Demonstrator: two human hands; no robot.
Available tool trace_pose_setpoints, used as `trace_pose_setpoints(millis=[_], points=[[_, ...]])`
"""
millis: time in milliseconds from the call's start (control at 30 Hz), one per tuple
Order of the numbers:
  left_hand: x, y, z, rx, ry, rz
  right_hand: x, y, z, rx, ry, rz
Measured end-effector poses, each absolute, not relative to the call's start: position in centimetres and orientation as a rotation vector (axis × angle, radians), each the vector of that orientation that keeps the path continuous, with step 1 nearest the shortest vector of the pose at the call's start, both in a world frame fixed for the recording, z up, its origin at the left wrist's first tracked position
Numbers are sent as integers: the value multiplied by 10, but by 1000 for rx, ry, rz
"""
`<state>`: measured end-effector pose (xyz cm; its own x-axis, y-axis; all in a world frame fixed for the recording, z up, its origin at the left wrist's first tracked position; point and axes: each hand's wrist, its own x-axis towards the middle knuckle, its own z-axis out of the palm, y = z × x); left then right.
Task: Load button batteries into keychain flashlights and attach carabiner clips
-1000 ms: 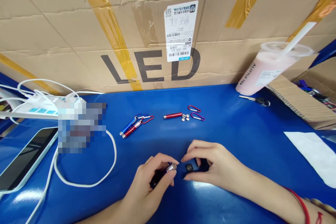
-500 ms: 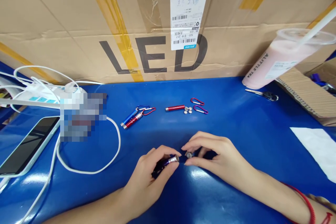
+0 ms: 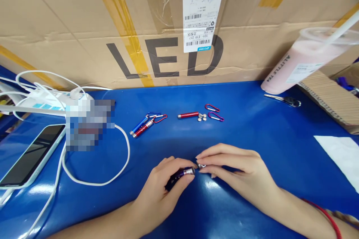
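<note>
My left hand [image 3: 162, 190] is closed around a small dark purple keychain flashlight [image 3: 182, 174], its silver end pointing right. My right hand [image 3: 235, 170] pinches a tiny silver part [image 3: 201, 165] right at that silver end, touching or nearly touching it. Farther back on the blue table [image 3: 266, 134] lie a blue and a red mini flashlight [image 3: 143, 127] with carabiner clips, a red flashlight body [image 3: 187, 115], a few button cells [image 3: 202, 117] and two loose carabiner clips [image 3: 214, 112].
A large taped cardboard box [image 3: 157, 26] marked LED walls off the back. At left lie a power strip [image 3: 42, 102], white cables [image 3: 92, 179] and a phone [image 3: 30, 155]. At right are a pink drink cup [image 3: 303, 63], scissors [image 3: 283, 99], an open carton [image 3: 331, 101] and white paper [image 3: 339, 153].
My right hand has brought the small silver part leftward up to the flashlight's silver end; a second ago it rested apart, over dark pieces on the table. The view has shifted slightly.
</note>
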<state>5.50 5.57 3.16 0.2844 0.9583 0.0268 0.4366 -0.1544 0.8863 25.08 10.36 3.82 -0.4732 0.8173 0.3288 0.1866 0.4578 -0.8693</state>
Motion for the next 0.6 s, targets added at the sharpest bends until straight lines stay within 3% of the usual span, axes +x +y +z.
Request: trace_pose_setpoints(millis=[600], points=[[54, 53, 31, 1588, 1272, 828, 255, 112, 21, -1102, -2250, 834]])
